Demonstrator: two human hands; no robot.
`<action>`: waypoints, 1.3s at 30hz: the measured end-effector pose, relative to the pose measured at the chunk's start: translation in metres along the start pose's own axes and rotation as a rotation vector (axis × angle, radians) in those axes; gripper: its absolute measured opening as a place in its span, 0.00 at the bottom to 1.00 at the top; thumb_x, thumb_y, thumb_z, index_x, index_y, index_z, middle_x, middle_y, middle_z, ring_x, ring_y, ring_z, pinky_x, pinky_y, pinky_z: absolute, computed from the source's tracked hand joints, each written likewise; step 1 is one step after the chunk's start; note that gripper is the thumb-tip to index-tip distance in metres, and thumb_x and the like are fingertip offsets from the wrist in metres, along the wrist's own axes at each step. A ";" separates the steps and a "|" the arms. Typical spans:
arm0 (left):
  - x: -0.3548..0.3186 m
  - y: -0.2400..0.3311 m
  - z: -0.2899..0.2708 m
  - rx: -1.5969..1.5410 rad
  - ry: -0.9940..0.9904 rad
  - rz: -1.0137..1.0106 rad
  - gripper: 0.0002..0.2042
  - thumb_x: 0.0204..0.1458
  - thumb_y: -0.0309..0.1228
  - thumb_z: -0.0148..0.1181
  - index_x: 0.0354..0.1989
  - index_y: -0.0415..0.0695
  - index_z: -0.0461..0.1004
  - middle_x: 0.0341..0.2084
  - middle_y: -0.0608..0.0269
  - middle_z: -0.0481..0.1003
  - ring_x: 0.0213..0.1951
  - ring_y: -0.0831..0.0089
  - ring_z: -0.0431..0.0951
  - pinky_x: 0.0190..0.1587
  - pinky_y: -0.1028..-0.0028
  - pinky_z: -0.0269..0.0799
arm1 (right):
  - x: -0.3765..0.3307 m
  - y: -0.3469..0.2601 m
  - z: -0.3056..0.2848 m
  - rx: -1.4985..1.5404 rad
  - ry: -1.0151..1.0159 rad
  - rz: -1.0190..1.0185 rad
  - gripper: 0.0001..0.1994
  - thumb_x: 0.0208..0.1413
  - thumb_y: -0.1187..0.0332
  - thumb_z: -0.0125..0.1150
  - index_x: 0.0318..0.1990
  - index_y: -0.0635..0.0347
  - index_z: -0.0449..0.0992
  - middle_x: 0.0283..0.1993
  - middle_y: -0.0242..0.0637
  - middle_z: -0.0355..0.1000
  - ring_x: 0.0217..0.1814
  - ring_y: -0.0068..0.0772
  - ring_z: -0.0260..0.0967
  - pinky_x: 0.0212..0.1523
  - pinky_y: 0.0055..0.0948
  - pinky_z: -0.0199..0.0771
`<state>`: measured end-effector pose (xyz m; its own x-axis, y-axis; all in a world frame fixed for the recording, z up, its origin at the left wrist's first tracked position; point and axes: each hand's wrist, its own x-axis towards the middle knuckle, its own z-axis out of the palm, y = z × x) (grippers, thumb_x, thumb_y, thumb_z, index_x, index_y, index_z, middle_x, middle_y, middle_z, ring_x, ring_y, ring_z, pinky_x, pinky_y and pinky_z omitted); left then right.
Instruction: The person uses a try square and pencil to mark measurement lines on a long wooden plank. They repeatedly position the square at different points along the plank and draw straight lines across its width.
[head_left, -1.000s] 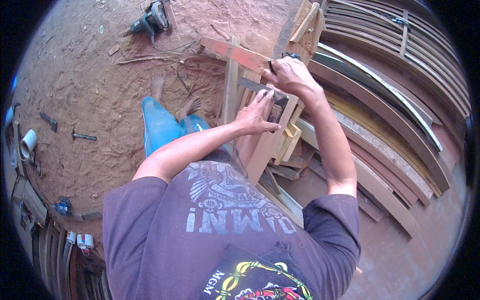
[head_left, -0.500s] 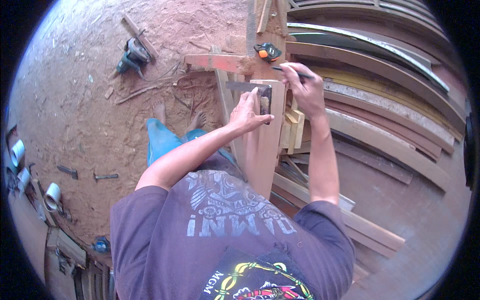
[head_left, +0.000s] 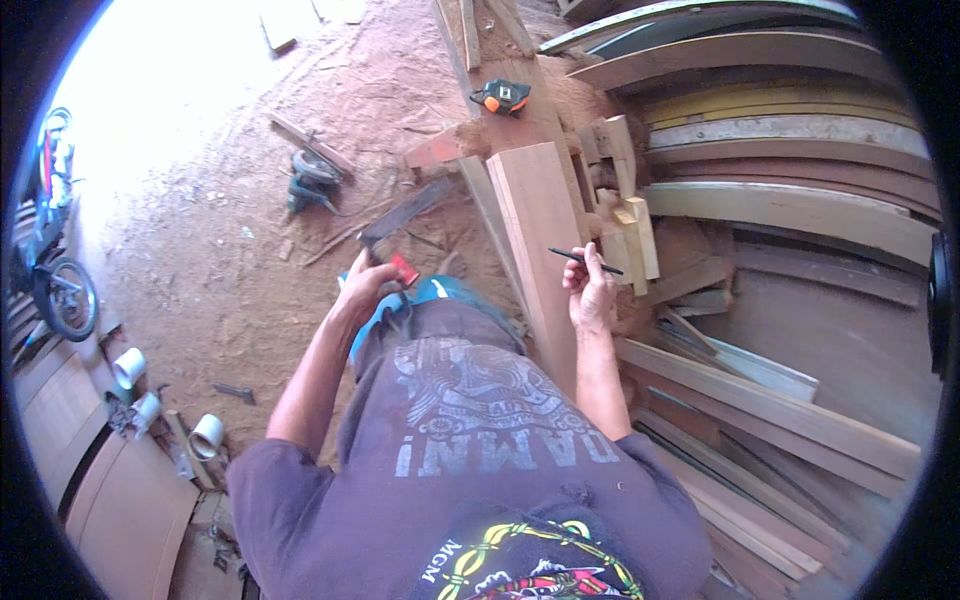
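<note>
My left hand point(head_left: 366, 290) is closed around a try square point(head_left: 405, 215), held out to the left of the timber. Its grey blade points up and to the right, and a red part of its stock shows past my fingers. My right hand point(head_left: 592, 292) grips a thin dark pencil point(head_left: 560, 252) between thumb and fingers, just over the right edge of the timber. The squared, pale reddish timber point(head_left: 540, 215) runs away from my body, with its end face toward the far side. Beyond that end lies a black and orange tape measure point(head_left: 500, 97) on a dusty board.
A power saw point(head_left: 315, 180) lies on the sandy ground at the left. Stacked planks point(head_left: 790, 130) fill the right side, and small wood blocks point(head_left: 630, 235) sit beside the timber. White cylindrical containers point(head_left: 206, 437) and a motorcycle point(head_left: 66, 295) stand at far left.
The try square has come off the timber and swung left in my left hand. My right hand has drawn back toward me with the pencil. The whole view has shifted.
</note>
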<state>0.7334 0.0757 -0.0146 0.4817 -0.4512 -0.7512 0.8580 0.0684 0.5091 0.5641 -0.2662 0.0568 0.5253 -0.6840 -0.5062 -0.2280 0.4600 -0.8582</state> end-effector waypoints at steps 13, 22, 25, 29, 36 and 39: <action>-0.043 0.017 0.044 0.340 0.070 0.424 0.18 0.69 0.40 0.60 0.61 0.43 0.74 0.48 0.60 0.82 0.45 0.74 0.82 0.48 0.70 0.77 | 0.008 0.004 -0.018 0.094 -0.245 0.035 0.14 0.68 0.57 0.66 0.40 0.60 0.82 0.30 0.32 0.78 0.26 0.20 0.74 0.29 0.21 0.76; 0.059 0.028 0.152 0.443 -0.213 0.216 0.22 0.68 0.46 0.60 0.56 0.38 0.76 0.39 0.63 0.81 0.37 0.76 0.81 0.33 0.72 0.80 | -0.003 0.009 -0.006 0.078 -0.040 -0.038 0.14 0.69 0.58 0.66 0.40 0.61 0.82 0.30 0.32 0.77 0.26 0.20 0.72 0.28 0.22 0.77; 0.071 0.022 0.161 0.401 -0.202 0.184 0.21 0.67 0.45 0.61 0.57 0.39 0.75 0.40 0.63 0.81 0.36 0.77 0.81 0.28 0.73 0.79 | -0.005 0.007 -0.004 0.032 -0.004 -0.007 0.13 0.69 0.58 0.65 0.41 0.60 0.81 0.30 0.32 0.77 0.26 0.20 0.73 0.27 0.22 0.76; 0.081 0.016 0.161 0.379 -0.202 0.235 0.20 0.67 0.42 0.62 0.57 0.37 0.75 0.40 0.59 0.81 0.33 0.76 0.81 0.24 0.74 0.79 | -0.005 0.003 -0.001 -0.017 0.056 0.016 0.14 0.69 0.56 0.65 0.42 0.58 0.80 0.29 0.30 0.76 0.26 0.20 0.72 0.25 0.22 0.73; 0.082 0.027 0.160 0.419 -0.207 0.218 0.23 0.66 0.43 0.62 0.59 0.36 0.74 0.39 0.57 0.82 0.33 0.72 0.82 0.26 0.71 0.83 | -0.006 0.001 0.005 -0.087 0.148 0.029 0.15 0.69 0.54 0.64 0.44 0.58 0.80 0.29 0.29 0.75 0.25 0.20 0.70 0.25 0.22 0.70; 0.079 0.031 0.162 0.369 -0.208 0.179 0.24 0.66 0.44 0.62 0.59 0.35 0.73 0.38 0.56 0.82 0.32 0.72 0.82 0.25 0.70 0.82 | -0.006 0.001 0.006 -0.095 0.152 0.038 0.16 0.69 0.53 0.65 0.44 0.58 0.79 0.29 0.28 0.75 0.25 0.20 0.70 0.25 0.22 0.69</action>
<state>0.7693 -0.1014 0.0102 0.5381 -0.6329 -0.5567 0.6257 -0.1427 0.7669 0.5652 -0.2582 0.0598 0.3865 -0.7484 -0.5390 -0.3249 0.4365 -0.8390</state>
